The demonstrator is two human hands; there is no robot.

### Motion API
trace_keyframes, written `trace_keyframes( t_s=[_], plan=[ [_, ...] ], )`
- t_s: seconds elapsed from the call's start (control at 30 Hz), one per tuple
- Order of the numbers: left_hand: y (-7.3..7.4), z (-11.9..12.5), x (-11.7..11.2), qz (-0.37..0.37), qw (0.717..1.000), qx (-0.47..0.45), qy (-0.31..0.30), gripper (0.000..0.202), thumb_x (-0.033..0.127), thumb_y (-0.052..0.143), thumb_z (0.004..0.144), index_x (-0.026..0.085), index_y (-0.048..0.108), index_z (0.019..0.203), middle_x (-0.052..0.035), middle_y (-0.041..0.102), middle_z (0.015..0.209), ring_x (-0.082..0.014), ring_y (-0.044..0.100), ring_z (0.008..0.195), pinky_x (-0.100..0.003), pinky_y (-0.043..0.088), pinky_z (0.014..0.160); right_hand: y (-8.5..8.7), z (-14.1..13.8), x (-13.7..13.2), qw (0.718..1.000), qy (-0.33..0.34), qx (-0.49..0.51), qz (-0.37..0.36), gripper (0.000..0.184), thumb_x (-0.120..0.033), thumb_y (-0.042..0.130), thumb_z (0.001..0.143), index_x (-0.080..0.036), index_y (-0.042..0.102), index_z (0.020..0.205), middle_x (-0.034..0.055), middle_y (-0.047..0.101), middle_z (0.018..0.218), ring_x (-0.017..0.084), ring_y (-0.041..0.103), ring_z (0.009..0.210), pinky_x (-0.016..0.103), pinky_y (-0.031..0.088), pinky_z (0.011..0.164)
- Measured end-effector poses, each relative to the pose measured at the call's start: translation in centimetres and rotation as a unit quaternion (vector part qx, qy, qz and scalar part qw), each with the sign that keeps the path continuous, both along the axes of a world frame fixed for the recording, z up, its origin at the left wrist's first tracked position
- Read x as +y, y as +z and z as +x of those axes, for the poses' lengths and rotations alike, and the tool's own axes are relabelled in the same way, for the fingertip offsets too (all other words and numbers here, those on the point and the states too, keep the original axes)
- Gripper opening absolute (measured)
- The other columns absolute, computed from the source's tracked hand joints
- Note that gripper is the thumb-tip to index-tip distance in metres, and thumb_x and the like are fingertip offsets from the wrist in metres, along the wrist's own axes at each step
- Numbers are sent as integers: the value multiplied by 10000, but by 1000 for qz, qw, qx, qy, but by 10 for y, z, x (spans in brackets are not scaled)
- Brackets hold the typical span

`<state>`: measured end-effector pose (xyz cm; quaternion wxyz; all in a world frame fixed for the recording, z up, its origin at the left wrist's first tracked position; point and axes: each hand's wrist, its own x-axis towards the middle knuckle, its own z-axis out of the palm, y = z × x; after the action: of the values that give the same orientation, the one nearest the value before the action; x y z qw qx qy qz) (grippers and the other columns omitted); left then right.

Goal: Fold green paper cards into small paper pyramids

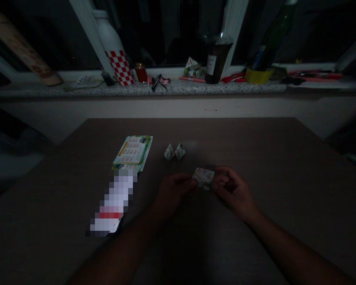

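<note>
**2 hands on 1 folded paper**

The left hand (pixel 173 192) and right hand (pixel 233 190) pinch a small printed paper piece (pixel 203 177) between closed fingertips, just above the dark surface (pixel 255 150). 2 folded paper pyramids (pixel 174 151) sit beyond, beside a stack of printed sheets (pixel 133 152).

Mosaic blocks cover the long flat object (pixel 114 206) on the table (pixel 255 150), so no telling what it is. Fingers of the left hand (pixel 173 192) and right hand (pixel 233 190) hide the side edges of the small printed paper (pixel 203 177), its print too tiny and dim to read. Up top, the green bottle (pixel 274 35) loses its neck to the frame edge.
</note>
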<state>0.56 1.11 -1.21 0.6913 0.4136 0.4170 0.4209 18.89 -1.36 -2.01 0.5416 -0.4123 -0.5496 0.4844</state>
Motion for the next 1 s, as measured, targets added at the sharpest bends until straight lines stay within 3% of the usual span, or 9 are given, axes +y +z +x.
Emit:
trace_keyframes(
  t_s=[0.17,0.27,0.33,0.47,0.63,0.8,1.0],
  plan=[
    [-5,3,0,-4,998,-35,60,248,307,791,617,145,695,778,-7,689,692,-122,613,638,-250,484,658,1,-1,-2,986,-68,-101,117,218,-271,656,797,-215,594,998,22,658,759,145,632,663,265,522,606],
    [-1,2,-2,25,999,23,31,233,314,768,650,143,672,775,-10,690,702,-136,630,657,-269,497,677,5,1,-2,963,-54,-201,170,44,-228,653,799,-209,659,838,45,689,777,176,661,722,291,542,656],
    [6,-3,-3,75,993,89,-2,208,286,748,679,149,659,807,-20,700,762,-150,647,717,-281,505,711,8,4,-1,954,-40,-219,201,45,-193,625,820,-212,666,823,54,706,834,190,673,796,309,548,711],
    [21,-16,-3,251,951,178,-35,397,220,700,737,219,588,1118,-46,678,1049,-169,639,930,-314,497,837,14,14,1,935,26,-268,230,113,-166,598,835,-212,668,911,63,703,867,178,670,786,296,548,697],
    [26,-21,0,363,879,278,-137,157,232,603,822,206,681,955,-41,703,925,-174,642,873,-310,491,802,21,21,1,917,84,-297,254,146,-154,604,826,-207,660,951,69,702,894,186,666,843,309,549,738],
    [24,-20,1,358,886,261,-135,137,230,642,802,214,714,917,-32,726,920,-159,666,851,-270,497,787,19,22,3,934,55,-263,236,101,-172,639,812,-207,692,891,50,724,841,174,689,777,277,562,686],
    [25,-18,-1,321,911,249,-75,55,221,691,750,190,726,779,-31,715,797,-150,661,742,-248,506,680,16,20,3,961,21,-214,176,73,-227,657,804,-225,723,834,41,744,831,183,705,747,290,578,674]
  ],
)
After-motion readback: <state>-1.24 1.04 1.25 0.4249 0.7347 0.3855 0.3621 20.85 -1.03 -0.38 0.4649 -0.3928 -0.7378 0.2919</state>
